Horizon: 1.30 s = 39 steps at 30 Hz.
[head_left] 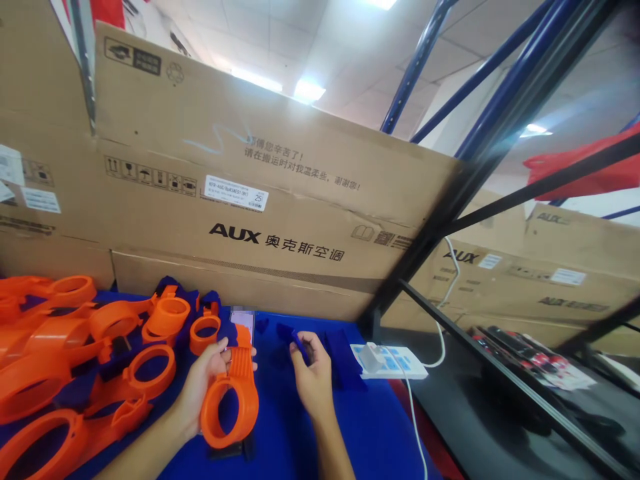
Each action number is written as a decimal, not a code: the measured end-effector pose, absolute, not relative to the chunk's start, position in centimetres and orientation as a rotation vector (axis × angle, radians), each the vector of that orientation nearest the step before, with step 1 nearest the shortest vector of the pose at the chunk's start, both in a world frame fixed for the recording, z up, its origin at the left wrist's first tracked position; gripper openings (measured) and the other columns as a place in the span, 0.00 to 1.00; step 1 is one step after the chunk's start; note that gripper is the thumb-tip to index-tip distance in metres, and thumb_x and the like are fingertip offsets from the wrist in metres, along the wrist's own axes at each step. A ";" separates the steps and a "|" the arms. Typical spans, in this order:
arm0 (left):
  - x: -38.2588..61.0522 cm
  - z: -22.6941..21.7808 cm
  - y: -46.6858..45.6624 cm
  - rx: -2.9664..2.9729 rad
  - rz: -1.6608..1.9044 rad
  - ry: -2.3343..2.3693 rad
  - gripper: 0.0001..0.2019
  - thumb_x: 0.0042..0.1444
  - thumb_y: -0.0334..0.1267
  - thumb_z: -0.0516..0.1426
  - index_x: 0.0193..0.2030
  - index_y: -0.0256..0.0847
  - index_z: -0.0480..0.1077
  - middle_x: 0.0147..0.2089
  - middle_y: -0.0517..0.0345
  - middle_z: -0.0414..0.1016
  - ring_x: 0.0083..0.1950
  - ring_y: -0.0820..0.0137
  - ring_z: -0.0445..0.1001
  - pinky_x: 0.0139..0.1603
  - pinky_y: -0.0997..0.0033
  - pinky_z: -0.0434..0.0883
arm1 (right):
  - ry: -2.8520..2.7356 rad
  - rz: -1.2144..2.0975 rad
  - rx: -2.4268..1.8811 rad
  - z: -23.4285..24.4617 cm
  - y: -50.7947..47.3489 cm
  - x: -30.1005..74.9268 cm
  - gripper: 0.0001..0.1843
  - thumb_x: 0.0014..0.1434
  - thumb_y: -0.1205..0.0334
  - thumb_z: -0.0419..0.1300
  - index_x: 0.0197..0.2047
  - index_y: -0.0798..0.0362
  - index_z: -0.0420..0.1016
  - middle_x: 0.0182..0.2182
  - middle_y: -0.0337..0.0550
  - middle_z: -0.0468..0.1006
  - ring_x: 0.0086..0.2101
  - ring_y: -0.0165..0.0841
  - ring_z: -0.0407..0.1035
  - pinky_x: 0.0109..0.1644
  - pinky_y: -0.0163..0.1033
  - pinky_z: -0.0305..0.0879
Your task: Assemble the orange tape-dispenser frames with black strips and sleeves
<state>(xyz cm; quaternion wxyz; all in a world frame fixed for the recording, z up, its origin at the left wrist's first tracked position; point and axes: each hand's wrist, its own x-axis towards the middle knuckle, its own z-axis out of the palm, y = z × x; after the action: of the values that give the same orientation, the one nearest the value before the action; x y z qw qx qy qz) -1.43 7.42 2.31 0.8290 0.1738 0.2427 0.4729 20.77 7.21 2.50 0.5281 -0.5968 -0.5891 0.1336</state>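
Note:
My left hand point(203, 383) is closed around an orange plastic ring with a ribbed handle point(230, 413). The ring hangs toward me, and a bit of dark blue material shows by the handle's upper end. My right hand point(313, 373), a little to the right and apart from the ring, pinches a dark blue strip point(295, 340) between thumb and fingers. More dark blue pieces point(343, 360) lie just right of that hand. Behind my left hand, a phone-like device with a lit screen point(243, 319) is partly covered by the orange handle.
Many similar orange rings point(153, 367) are heaped on the left of the blue-covered table point(280, 440). A white power strip point(393, 363) with a plug and cable sits at the right edge. Large cardboard boxes point(250, 267) stand behind, beside a dark metal rack post point(430, 227).

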 end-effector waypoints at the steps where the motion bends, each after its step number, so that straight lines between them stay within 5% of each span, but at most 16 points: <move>1: -1.4 2.4 7.3 0.359 1.001 0.507 0.22 0.61 0.45 0.60 0.57 0.32 0.74 0.41 0.40 0.86 0.43 0.50 0.85 0.43 0.58 0.79 | -1.424 0.383 -1.369 2.4 7.0 20.1 0.08 0.66 0.54 0.57 0.42 0.49 0.69 0.39 0.44 0.79 0.39 0.39 0.77 0.43 0.41 0.73; 4: -1.1 2.6 6.9 0.368 0.974 0.475 0.22 0.60 0.47 0.61 0.54 0.32 0.75 0.40 0.40 0.86 0.43 0.49 0.85 0.44 0.56 0.80 | -1.448 0.733 -1.117 2.3 6.3 18.2 0.07 0.69 0.54 0.55 0.45 0.47 0.65 0.36 0.39 0.77 0.31 0.34 0.75 0.37 0.38 0.73; 7: -0.9 2.5 6.6 0.433 1.052 0.465 0.18 0.57 0.43 0.65 0.52 0.40 0.74 0.43 0.46 0.85 0.45 0.52 0.85 0.45 0.57 0.79 | -1.497 0.900 -0.990 2.7 5.5 17.3 0.08 0.70 0.56 0.55 0.50 0.46 0.66 0.39 0.40 0.77 0.34 0.34 0.75 0.39 0.38 0.74; 13: -0.6 1.9 6.4 0.583 1.297 0.626 0.25 0.51 0.37 0.71 0.55 0.48 0.72 0.54 0.54 0.81 0.55 0.57 0.80 0.52 0.64 0.76 | -1.654 0.757 -1.019 4.1 4.5 17.4 0.18 0.72 0.51 0.54 0.60 0.48 0.69 0.51 0.47 0.78 0.52 0.42 0.74 0.59 0.46 0.70; 16: -0.5 1.8 6.3 0.699 1.328 0.653 0.26 0.50 0.37 0.71 0.57 0.48 0.73 0.60 0.52 0.77 0.62 0.55 0.74 0.58 0.62 0.73 | -1.655 0.712 -1.036 3.9 4.4 17.4 0.19 0.74 0.51 0.48 0.61 0.47 0.69 0.52 0.48 0.79 0.53 0.41 0.74 0.59 0.47 0.70; 21: -0.4 1.8 6.2 0.798 1.348 0.655 0.26 0.52 0.37 0.70 0.58 0.51 0.72 0.62 0.55 0.76 0.64 0.56 0.71 0.64 0.61 0.68 | -1.643 0.576 -1.042 3.5 4.4 17.3 0.20 0.71 0.53 0.55 0.63 0.48 0.68 0.54 0.50 0.78 0.53 0.42 0.74 0.58 0.47 0.71; 39: -0.6 2.6 6.2 0.798 1.374 0.631 0.26 0.52 0.38 0.71 0.58 0.51 0.73 0.57 0.55 0.79 0.59 0.58 0.75 0.59 0.64 0.71 | -1.680 0.468 -1.089 3.8 4.5 17.3 0.17 0.68 0.57 0.60 0.58 0.49 0.74 0.50 0.48 0.82 0.50 0.42 0.77 0.56 0.47 0.73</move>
<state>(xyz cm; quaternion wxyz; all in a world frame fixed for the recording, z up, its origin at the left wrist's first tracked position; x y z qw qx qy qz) -0.56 6.16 2.60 0.6563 0.3523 0.2783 0.6064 17.26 4.52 3.77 0.5166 -0.4535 -0.6997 0.1948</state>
